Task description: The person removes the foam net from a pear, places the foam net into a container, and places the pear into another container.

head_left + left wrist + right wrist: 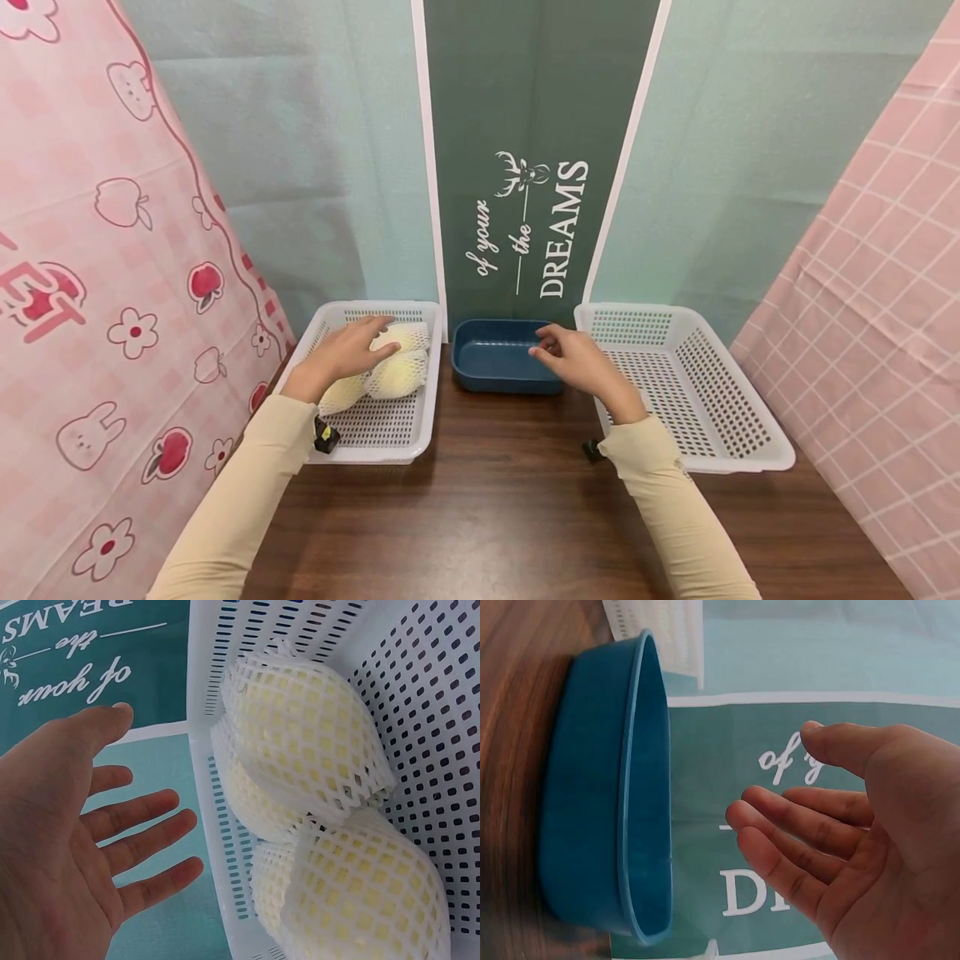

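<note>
Several pale yellow round things in white foam netting [397, 375] lie in the left white basket [427, 417]; the netting [307, 735] hides what they are. Above them hovers my left hand [348, 350], fingers spread and holding nothing; the left wrist view shows that hand [67, 832] apart from the netted things. Over the right end of the blue tray [502, 385] is my right hand [581, 360], its fingers loosely bent with nothing between them. In the right wrist view the hand [855, 825] stays clear of the tray's rim [630, 787].
A second white basket [720, 400] stands to the right of the blue tray, with no things visible inside. Everything rests on a dark wooden table [480, 500]. Printed cloths hang behind, and pink cloths [135, 250] line both sides.
</note>
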A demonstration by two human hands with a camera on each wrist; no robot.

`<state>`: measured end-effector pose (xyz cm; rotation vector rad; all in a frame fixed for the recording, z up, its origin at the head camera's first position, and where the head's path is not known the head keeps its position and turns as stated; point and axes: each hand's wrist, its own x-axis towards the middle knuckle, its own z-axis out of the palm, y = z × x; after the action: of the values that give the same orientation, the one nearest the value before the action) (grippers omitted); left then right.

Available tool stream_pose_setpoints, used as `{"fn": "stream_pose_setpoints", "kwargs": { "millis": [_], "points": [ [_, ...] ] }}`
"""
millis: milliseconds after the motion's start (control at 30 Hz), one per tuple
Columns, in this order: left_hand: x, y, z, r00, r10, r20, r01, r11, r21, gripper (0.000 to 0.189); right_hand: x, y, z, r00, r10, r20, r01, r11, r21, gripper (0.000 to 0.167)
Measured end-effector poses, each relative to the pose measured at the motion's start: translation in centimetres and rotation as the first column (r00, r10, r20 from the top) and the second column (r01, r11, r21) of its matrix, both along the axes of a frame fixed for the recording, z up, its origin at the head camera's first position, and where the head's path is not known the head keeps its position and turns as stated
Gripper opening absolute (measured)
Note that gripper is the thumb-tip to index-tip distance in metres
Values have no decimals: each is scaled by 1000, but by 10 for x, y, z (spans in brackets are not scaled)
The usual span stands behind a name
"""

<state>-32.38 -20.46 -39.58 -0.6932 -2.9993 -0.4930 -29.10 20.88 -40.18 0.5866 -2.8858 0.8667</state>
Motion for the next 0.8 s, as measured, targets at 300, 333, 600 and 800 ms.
{"fn": "stream_pose_setpoints", "kwargs": {
  "millis": [300, 333, 600, 800],
  "points": [
    [0, 2, -6, 1000, 5, 23, -5, 1000, 3, 63, -1, -22, -10, 999, 29, 23, -29, 999, -19, 47],
    [0, 3, -7, 1000, 4, 25, -4, 1000, 4, 63, -2, -25, -12, 999, 34, 22, -33, 999, -22, 46],
    [-3, 8, -11, 1000, -18, 17, 17, 1000, 14, 60, 0, -51, -24, 999, 40, 7, -40, 998, -50, 40],
    [-7, 10, -13, 1000, -18, 10, 18, 1000, 21, 60, 2, -75, -32, 999, 24, 29, -20, 994, -108, 40]
  ]
}}
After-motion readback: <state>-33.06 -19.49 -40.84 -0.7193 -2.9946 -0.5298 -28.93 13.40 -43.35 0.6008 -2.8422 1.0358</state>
